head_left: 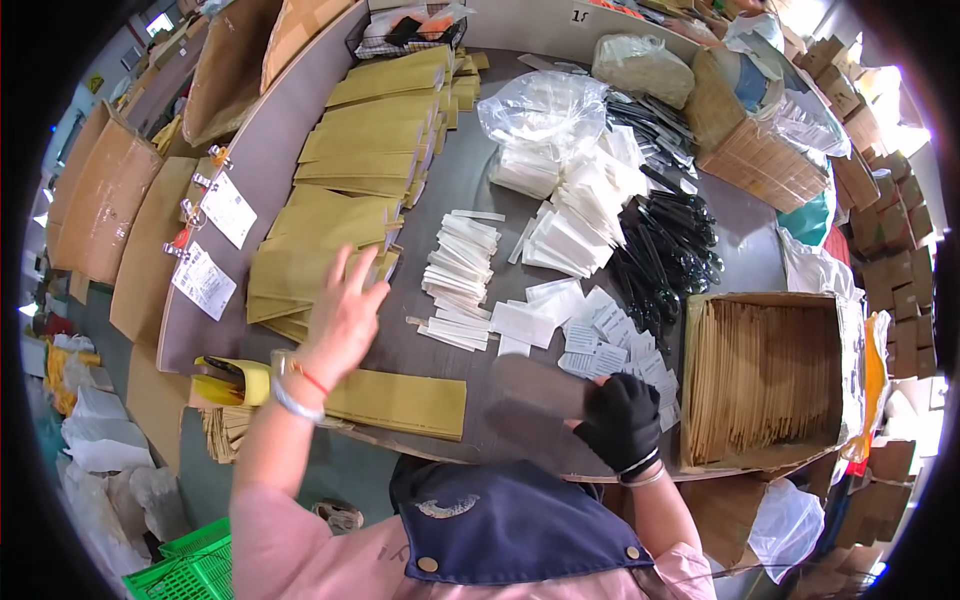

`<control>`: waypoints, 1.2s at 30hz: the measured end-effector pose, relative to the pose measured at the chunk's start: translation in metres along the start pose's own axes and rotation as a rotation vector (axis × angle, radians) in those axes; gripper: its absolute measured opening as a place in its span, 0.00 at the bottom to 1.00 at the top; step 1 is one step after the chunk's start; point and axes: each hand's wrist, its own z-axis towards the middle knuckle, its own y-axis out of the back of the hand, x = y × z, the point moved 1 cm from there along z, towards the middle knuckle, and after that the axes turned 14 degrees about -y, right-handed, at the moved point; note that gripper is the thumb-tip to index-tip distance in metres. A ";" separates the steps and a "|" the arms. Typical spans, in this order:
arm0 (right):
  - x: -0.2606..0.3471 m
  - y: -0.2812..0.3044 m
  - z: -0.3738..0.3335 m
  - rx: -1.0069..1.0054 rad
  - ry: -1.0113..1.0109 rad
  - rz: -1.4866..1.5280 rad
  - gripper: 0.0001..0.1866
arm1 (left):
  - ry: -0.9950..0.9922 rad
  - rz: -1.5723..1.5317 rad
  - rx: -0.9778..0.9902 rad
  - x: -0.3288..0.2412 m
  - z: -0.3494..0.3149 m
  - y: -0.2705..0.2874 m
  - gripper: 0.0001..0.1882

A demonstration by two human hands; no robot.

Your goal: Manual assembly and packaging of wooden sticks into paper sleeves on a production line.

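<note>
My left hand (345, 318), bare with a red cord and a bangle at its wrist, has its fingers spread above the near end of the stacked brown paper envelopes (345, 215). One single envelope (405, 402) lies flat along the table's front edge, by my left wrist. A black fingerless glove covers my right hand (620, 415), which is curled closed beside the printed paper slips (597, 340). Whatever its fingers may hold is hidden. Left of the glove is a blurred brown rounded shape (540, 395) that I cannot identify.
White paper packets (460, 280) lie mid-table, with a bigger heap (575, 235) under clear plastic. Black glossy objects (665, 245) are piled to its right. An open carton (695, 385) packed with brown envelopes stands at front right. A yellow holder (235, 380) sits at the left edge.
</note>
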 end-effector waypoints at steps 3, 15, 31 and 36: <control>0.012 -0.004 -0.008 0.064 0.038 -0.043 0.32 | 0.335 -0.069 -0.142 -0.057 -0.048 -0.056 0.31; 0.013 -0.023 -0.014 0.261 0.129 -0.075 0.32 | 0.584 -0.309 -0.127 -0.097 -0.081 -0.110 0.46; -0.004 -0.056 0.009 -0.054 0.127 0.114 0.31 | 0.260 -0.092 -0.094 -0.029 -0.021 -0.116 0.09; -0.129 0.013 -0.025 -0.468 -0.393 -0.139 0.20 | 0.192 -0.138 0.105 -0.008 -0.019 -0.117 0.05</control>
